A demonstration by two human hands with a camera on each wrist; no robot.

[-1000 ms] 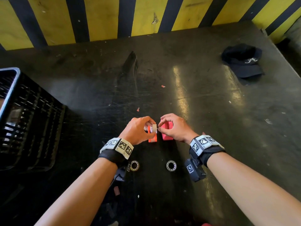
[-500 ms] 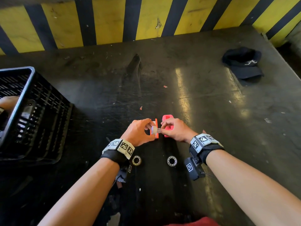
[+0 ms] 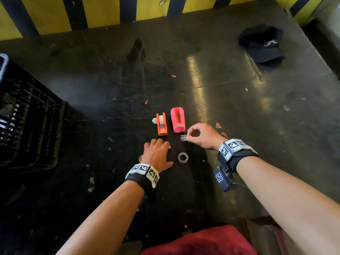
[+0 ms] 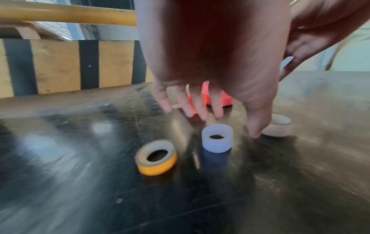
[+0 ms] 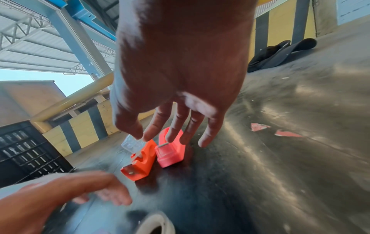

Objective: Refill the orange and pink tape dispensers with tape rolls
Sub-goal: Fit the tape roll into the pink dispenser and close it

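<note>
The orange dispenser [image 3: 161,126] stands on the dark table with a white roll in it; the pink dispenser [image 3: 178,120] stands just to its right, its slot bare. My right hand [image 3: 186,134] hovers near the pink one's front end and pinches a small clear plastic core [image 3: 183,137] between thumb and forefinger [image 5: 143,137]. My left hand [image 3: 157,146] is spread flat, palm down, closer to me. Under it lie a yellow tape roll [image 4: 156,157] and a white roll [image 4: 217,138], which it does not touch. Another roll [image 3: 183,157] lies right of its thumb.
A black plastic crate [image 3: 27,126] stands at the left edge of the table. A black cap [image 3: 262,45] lies at the far right. A yellow and black striped board [image 3: 103,11] closes the far side. Small red scraps [image 3: 219,125] lie beside my right hand.
Both hands have left the orange dispenser and drawn back toward me. The dispenser now stands free. My right hand came away with the clear core; my left opened over the rolls.
</note>
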